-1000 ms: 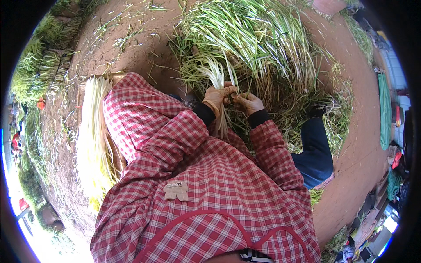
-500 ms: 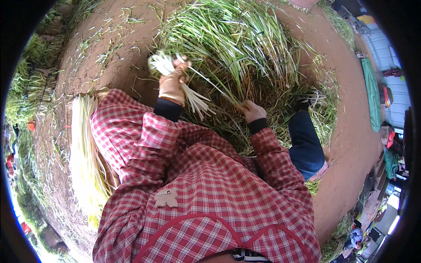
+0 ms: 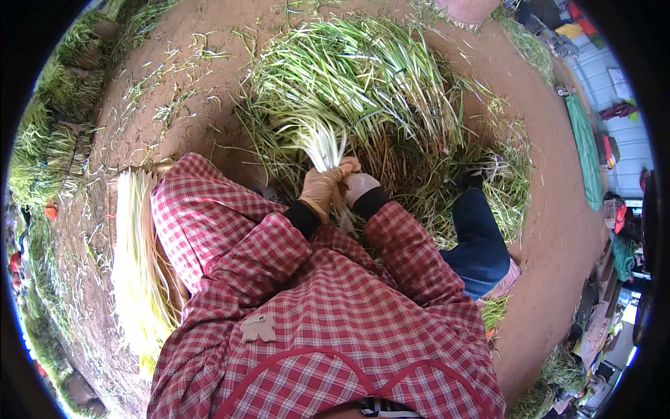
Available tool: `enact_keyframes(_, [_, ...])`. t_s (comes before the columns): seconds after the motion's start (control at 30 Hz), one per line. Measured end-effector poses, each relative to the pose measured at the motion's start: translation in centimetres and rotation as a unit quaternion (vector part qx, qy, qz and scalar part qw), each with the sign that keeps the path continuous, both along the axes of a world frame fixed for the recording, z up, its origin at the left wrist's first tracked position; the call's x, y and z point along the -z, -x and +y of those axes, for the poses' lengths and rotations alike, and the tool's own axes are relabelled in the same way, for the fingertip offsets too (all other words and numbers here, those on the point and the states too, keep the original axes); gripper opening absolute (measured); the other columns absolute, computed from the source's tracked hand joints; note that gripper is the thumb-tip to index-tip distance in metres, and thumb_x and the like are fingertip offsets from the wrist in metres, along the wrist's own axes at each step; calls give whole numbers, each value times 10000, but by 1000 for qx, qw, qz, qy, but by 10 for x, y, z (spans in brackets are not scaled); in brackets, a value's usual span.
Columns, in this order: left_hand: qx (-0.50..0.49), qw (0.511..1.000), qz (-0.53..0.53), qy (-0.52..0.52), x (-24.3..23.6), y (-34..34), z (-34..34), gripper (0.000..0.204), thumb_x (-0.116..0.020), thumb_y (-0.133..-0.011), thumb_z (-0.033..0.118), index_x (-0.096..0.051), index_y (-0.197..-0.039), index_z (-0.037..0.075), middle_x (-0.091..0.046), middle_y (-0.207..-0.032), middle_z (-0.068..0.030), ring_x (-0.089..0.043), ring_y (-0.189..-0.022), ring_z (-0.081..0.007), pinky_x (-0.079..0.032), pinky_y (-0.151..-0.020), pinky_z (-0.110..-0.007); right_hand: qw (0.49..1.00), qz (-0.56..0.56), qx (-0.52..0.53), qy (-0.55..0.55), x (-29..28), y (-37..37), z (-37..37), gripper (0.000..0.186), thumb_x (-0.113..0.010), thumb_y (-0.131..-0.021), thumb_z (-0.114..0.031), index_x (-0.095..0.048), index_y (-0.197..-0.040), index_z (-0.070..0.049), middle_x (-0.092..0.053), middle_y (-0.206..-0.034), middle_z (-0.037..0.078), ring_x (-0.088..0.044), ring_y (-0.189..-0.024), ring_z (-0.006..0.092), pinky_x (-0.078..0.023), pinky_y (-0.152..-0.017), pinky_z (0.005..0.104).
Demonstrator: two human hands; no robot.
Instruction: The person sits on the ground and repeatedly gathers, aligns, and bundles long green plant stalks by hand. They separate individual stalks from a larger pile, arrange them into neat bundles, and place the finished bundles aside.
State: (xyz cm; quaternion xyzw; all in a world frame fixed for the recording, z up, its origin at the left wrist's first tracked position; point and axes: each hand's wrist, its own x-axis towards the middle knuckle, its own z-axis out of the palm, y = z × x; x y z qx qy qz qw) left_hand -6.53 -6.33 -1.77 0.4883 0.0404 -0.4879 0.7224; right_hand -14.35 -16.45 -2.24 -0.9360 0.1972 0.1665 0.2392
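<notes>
My left hand, in a tan glove, is closed round a bunch of pale stalks. The white and light green ends fan out above the fist, and a few lower ends hang below it. Pressed against it is my right hand, fingers curled in at the base of the same bunch; exactly what they grip is hidden. Just beyond my hands lies a large heap of long green stalks, with brownish root ends toward the near right.
A neat bundle of long pale yellow stalks lies by my left knee. Loose stalk scraps cover the ground near my right leg. More green bundles line the far left. At the right stand a green cloth and assorted clutter.
My left hand has moved right and toward me with the bunch, which now points away from me. My right hand has come left to meet it; the single stalk stretched between them no longer shows.
</notes>
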Motion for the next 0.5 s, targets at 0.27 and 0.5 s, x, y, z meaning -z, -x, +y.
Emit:
enact_keyframes(0.27, [-111, 985, 71, 116, 3, -35, 0, 246, -519, -963, 244, -608, -1043, 29, -590, -725, -13, -508, -603, -119, -436, -559, -260, 933, 16, 292, 211, -5, -19, -158, 367, -751, -748, -281, -633, -1029, -77, -638, -1010, 178, -629, -898, 357, -504, -749, 444])
enact_keyframes(0.5, [-145, 978, 93, 121, -1, -38, -2, 243, -504, -969, 232, -596, -1103, 52, -552, -724, 6, -434, -575, -91, -391, -545, -248, 958, 114, 169, 200, 92, 93, -171, 264, -557, -858, -320, -624, -1040, -140, -644, -1042, 149, -629, -919, 351, -500, -765, 457])
